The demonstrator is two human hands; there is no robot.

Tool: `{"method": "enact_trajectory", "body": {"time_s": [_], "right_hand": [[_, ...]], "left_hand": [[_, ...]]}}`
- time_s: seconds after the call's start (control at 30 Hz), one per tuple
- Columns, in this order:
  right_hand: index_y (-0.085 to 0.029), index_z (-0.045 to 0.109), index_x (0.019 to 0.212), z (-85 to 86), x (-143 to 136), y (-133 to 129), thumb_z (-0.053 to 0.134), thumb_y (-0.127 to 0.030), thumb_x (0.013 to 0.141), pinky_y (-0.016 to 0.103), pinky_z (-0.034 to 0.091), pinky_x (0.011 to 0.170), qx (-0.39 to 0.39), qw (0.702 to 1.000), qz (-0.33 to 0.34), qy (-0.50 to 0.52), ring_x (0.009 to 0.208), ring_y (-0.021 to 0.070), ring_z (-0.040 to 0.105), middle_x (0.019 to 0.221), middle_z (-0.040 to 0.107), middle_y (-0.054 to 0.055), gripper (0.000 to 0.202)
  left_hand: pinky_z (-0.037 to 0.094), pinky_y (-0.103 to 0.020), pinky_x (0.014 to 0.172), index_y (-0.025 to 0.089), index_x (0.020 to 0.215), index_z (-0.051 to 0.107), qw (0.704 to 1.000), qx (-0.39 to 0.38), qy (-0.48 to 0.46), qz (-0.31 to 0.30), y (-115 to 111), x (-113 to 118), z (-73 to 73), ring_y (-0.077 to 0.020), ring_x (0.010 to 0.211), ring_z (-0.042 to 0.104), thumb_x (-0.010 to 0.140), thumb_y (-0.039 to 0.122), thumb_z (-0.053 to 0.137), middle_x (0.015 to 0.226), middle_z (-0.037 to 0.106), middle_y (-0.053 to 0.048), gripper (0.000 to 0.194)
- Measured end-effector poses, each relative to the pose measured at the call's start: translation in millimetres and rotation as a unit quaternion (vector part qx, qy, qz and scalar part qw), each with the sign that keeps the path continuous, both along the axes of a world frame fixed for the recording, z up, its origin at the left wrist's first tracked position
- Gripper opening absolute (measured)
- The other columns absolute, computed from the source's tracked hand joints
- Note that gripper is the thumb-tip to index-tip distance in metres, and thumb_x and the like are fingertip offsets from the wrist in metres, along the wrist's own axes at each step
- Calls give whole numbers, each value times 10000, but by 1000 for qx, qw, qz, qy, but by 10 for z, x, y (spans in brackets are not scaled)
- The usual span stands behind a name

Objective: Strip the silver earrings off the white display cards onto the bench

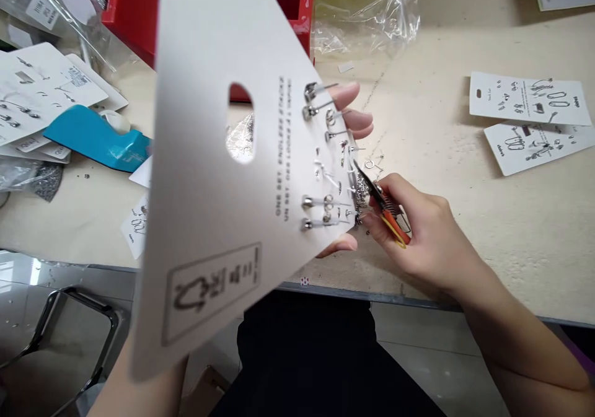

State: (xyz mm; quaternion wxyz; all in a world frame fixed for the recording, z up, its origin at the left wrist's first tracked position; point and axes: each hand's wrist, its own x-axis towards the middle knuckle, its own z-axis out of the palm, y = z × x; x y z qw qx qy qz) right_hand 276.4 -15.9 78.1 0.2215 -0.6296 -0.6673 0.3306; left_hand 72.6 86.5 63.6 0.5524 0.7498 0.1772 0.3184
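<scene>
A large white earring card [209, 200], printed and with an oval hang hole, stands tilted close to the camera. Metal earring posts and backs [320, 212] stick out from its face near the far end. My left hand [351, 110] grips this card from behind; only its fingertips show past the edges. In my right hand [418, 225] is a small pair of pliers [393, 222] with orange-and-yellow handles and dark jaws. Its tip points at the far edge of the card, beside the posts; whether it touches them I cannot tell. Small metal pieces [361, 197] lie in a pile behind the card.
Two filled earring cards [525, 101] lie at the right. At the left are stacked cards [41, 88], a teal tape dispenser [100, 138] and plastic bags [69, 2]. A red bin [134, 17] and clear bag [367, 20] stand behind. A chair [111, 324] is below left.
</scene>
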Motion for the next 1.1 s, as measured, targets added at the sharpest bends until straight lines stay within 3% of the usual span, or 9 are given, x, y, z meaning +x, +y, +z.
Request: {"method": "enact_trajectory", "body": {"time_s": [0.17,0.33,0.47,0.6,0.7,0.93,1.1], "right_hand": [[-228,422,830,26,0,7,577,-349,900,246,387,512,-41,998,19,42,541,111,485,670,545,-37,208],[-221,439,827,27,33,17,610,-381,912,246,386,536,-62,992,40,100,575,108,472,695,524,-40,248],[-214,469,848,29,58,11,632,-441,915,247,365,529,-100,985,50,130,594,112,457,711,508,-33,288],[-211,471,841,26,73,-3,627,-490,916,253,356,536,-119,981,52,146,603,117,446,710,493,-25,329],[-211,473,838,22,80,-7,622,-504,917,259,373,555,-125,979,53,150,625,126,461,720,501,-18,338],[-215,485,863,65,88,-21,632,-451,918,256,366,535,-110,978,84,153,592,114,447,705,486,-32,284],[-214,466,830,80,80,-11,582,-450,944,257,359,539,-109,986,25,127,594,112,452,699,489,-31,286]], "left_hand": [[516,-603,1135,399,1444,452,997,1,-66,-47,138,-60,5,-413,1348,539,450,519,960,1472,536,-20,1123],[520,-524,1142,374,1428,462,995,-47,-73,-55,40,-8,14,-329,1347,551,576,458,927,1393,563,-10,974],[538,-525,1098,349,1426,446,996,-30,-78,-21,6,58,-77,-319,1287,584,659,570,836,1361,570,-34,888],[566,-510,1049,315,1441,403,998,5,-53,-26,43,67,-118,-343,1236,605,495,711,849,1339,590,-81,1118],[584,-499,1005,336,1416,421,999,-5,-44,-13,62,52,-115,-341,1208,614,437,756,839,1392,552,-94,1144],[539,-551,1056,260,1311,522,998,-16,-55,32,93,29,-165,-362,1245,590,643,617,805,1480,468,-113,808],[553,-551,1049,216,1313,544,997,-34,-70,24,2,26,-69,-341,1233,613,744,630,735,1524,450,-107,729]]}}
